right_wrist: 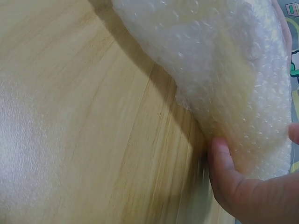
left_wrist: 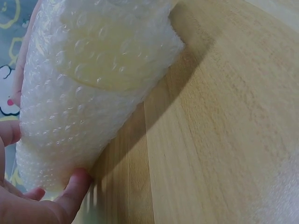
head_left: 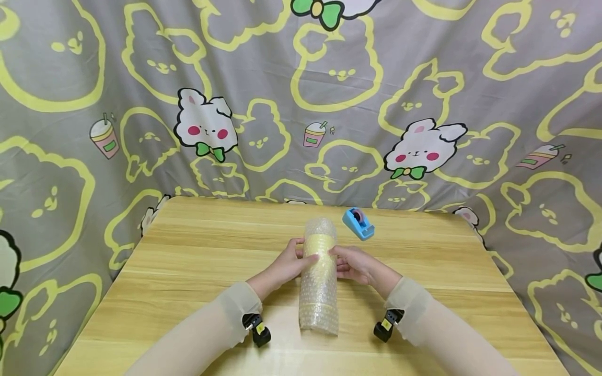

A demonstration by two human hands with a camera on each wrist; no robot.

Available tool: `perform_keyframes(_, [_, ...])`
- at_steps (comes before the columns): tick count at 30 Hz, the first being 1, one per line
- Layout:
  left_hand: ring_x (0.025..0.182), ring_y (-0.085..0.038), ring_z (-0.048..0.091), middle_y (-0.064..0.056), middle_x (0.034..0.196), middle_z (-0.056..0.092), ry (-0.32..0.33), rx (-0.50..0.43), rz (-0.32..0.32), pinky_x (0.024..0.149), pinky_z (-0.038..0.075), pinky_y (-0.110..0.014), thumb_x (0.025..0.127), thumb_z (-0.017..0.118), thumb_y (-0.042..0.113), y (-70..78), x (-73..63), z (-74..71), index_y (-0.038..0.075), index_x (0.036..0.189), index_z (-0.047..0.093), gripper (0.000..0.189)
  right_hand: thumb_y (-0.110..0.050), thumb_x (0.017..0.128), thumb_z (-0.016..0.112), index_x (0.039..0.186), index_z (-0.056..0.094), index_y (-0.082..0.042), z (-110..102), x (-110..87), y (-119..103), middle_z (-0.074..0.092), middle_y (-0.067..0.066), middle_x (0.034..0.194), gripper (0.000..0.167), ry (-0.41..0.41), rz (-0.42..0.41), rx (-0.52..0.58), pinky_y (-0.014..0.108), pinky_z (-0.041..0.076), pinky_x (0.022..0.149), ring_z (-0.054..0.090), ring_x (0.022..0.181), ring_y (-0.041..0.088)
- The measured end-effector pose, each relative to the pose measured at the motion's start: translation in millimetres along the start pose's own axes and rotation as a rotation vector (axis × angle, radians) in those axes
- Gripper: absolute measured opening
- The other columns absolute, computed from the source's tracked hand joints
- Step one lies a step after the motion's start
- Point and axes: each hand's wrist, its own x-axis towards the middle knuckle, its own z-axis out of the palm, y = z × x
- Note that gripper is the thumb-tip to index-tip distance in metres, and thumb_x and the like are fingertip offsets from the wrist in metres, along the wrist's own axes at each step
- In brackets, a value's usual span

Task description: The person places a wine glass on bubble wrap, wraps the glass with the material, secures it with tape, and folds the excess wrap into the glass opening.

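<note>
A long cylinder-shaped bundle in clear bubble wrap (head_left: 319, 292) lies lengthwise on the table, pointing away from me. Something pale yellow shows through the wrap; what it is cannot be made out. My left hand (head_left: 284, 266) grips the bundle's left side, its thumb (left_wrist: 77, 186) pressed on the bubbles. From the right, my right hand (head_left: 359, 265) holds the same bundle, thumb (right_wrist: 222, 156) on its surface and fingers partly hidden at its side. The bundle's wrapped end (left_wrist: 100, 60) fills much of the left wrist view.
A blue tape dispenser (head_left: 359, 224) with a pinkish roll stands on the wooden table (head_left: 211, 230), right of the bundle's far end. A grey curtain (head_left: 263, 68) with yellow animal outlines hangs behind the table and along both sides.
</note>
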Motion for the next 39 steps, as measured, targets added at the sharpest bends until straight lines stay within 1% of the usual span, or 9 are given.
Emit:
perform_keyframes(5, [0.099,-0.027,0.064,-0.021,0.119,0.058,0.003,0.014,-0.007,0.083,0.055,-0.040,0.096,0.068,0.032,-0.7,0.7,-0.1,0.001,0.149,0.028,0.073,-0.024,0.094,0.060,0.125,0.052,0.010,-0.3,0.2,0.2,0.068,0.008,0.092,0.047,-0.008,-0.013,-0.017,0.030,0.058,0.078,0.065,0.080,0.016])
perform_keyframes(9, [0.098,-0.027,0.064,-0.021,0.117,0.059,0.010,0.028,0.002,0.083,0.055,-0.041,0.096,0.068,0.031,-1.1,0.7,0.5,0.000,0.149,0.028,0.074,-0.023,0.093,0.060,0.124,0.054,0.011,-0.5,0.4,0.5,0.069,0.007,0.091,0.045,-0.010,-0.020,-0.026,0.031,0.058,0.080,0.066,0.080,0.016])
perform_keyframes(12, [0.097,-0.028,0.064,-0.021,0.116,0.060,0.016,0.033,0.008,0.083,0.055,-0.041,0.096,0.069,0.030,-0.9,0.3,1.8,-0.001,0.148,0.028,0.074,-0.021,0.091,0.061,0.121,0.056,0.011,-1.2,0.2,0.4,0.071,0.006,0.087,0.044,0.003,-0.031,-0.031,0.030,0.058,0.081,0.066,0.080,0.016])
perform_keyframes(18, [0.099,-0.028,0.064,-0.020,0.116,0.059,0.023,0.032,0.004,0.084,0.055,-0.040,0.095,0.070,0.029,-0.1,0.4,3.5,-0.001,0.148,0.028,0.074,-0.019,0.089,0.064,0.115,0.060,0.010,-3.1,-0.2,-0.4,0.071,0.003,0.081,0.038,0.029,-0.046,-0.049,0.027,0.056,0.078,0.064,0.077,0.014])
perform_keyframes(22, [0.096,-0.027,0.063,-0.020,0.115,0.059,0.028,0.039,0.007,0.082,0.054,-0.040,0.094,0.071,0.029,0.3,0.8,4.0,-0.002,0.148,0.028,0.076,-0.017,0.090,0.063,0.118,0.057,0.012,-4.8,-0.4,-0.5,0.071,0.005,0.083,0.041,0.029,-0.045,-0.035,0.026,0.056,0.079,0.065,0.078,0.014])
perform_keyframes(27, [0.093,-0.027,0.063,-0.021,0.113,0.059,0.032,0.050,0.013,0.079,0.054,-0.039,0.093,0.072,0.030,-0.5,2.0,4.1,-0.003,0.149,0.025,0.080,-0.017,0.091,0.063,0.124,0.051,0.015,-6.3,-2.8,-0.8,0.069,0.009,0.091,0.048,0.019,-0.044,-0.025,0.028,0.057,0.081,0.065,0.082,0.016])
perform_keyframes(30, [0.095,-0.027,0.064,-0.021,0.115,0.058,0.033,0.053,0.005,0.080,0.055,-0.039,0.093,0.073,0.032,-0.1,1.7,4.1,-0.005,0.149,0.025,0.082,-0.016,0.091,0.063,0.126,0.049,0.017,-6.8,-4.1,-0.8,0.068,0.012,0.095,0.050,0.006,-0.048,-0.022,0.029,0.058,0.084,0.066,0.084,0.018])
perform_keyframes(34, [0.099,-0.027,0.063,-0.020,0.120,0.057,0.030,0.060,-0.015,0.083,0.056,-0.040,0.092,0.073,0.035,0.7,0.9,3.8,-0.006,0.148,0.028,0.083,-0.014,0.092,0.062,0.127,0.048,0.017,-6.9,-4.3,-0.6,0.068,0.013,0.096,0.049,-0.007,-0.053,-0.012,0.030,0.058,0.085,0.066,0.085,0.018])
perform_keyframes(39, [0.099,-0.026,0.063,-0.019,0.119,0.058,0.027,0.065,-0.023,0.082,0.056,-0.040,0.092,0.073,0.036,1.0,1.0,3.2,-0.006,0.148,0.029,0.082,-0.013,0.092,0.062,0.126,0.048,0.017,-5.9,-4.4,-0.5,0.065,0.013,0.097,0.047,-0.015,-0.057,0.001,0.030,0.058,0.084,0.065,0.085,0.019])
